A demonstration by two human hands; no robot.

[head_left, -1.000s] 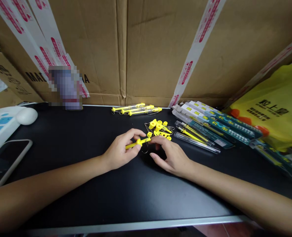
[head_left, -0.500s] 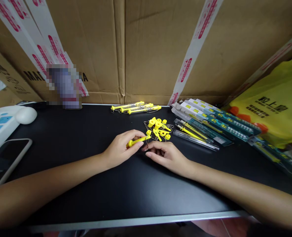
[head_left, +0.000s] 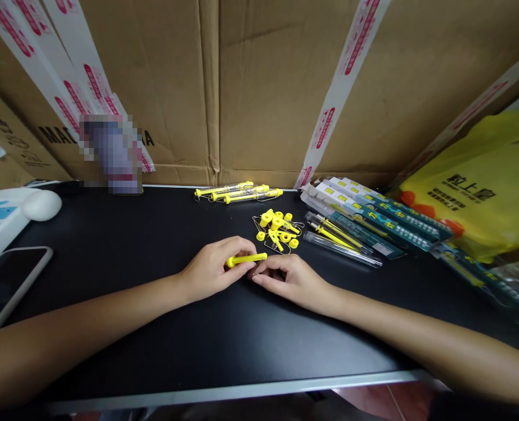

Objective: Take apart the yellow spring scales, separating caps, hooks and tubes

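So, containers first: we've got a stack of teal-and-white boxes (head_left: 356,202) on the right, lying flat and fanned over one another, some with a flash of yellow along the side. Next to them slumps a yellow bag (head_left: 478,184) with dark lettering; orange shapes (head_left: 424,209) show at its lower left edge (inside or behind it, we can't tell). Near the boxes lie a clear tube (head_left: 342,249) and, just behind it, some slim yellow rods (head_left: 336,235), and at the back three assembled pieces (head_left: 238,192) have yellow parts in clear tubes, with wire hooks.

Our thing is the yellow stick (head_left: 246,259), a slim bright piece with a thicker collar at the left end. It's above the counter (head_left: 189,345), gripped in the fingers of our left hand (head_left: 213,268). The right hand (head_left: 294,282) has its fingers curled in by the stick's other end; can't tell if they pinch anything. Just beyond sits a loose heap of yellow caps and wire hooks (head_left: 281,229).

Counter's matte black with a pale edge. Big taped cardboard (head_left: 259,88) walls the back, a white power strip (head_left: 9,213) and phone (head_left: 14,286) sit left.
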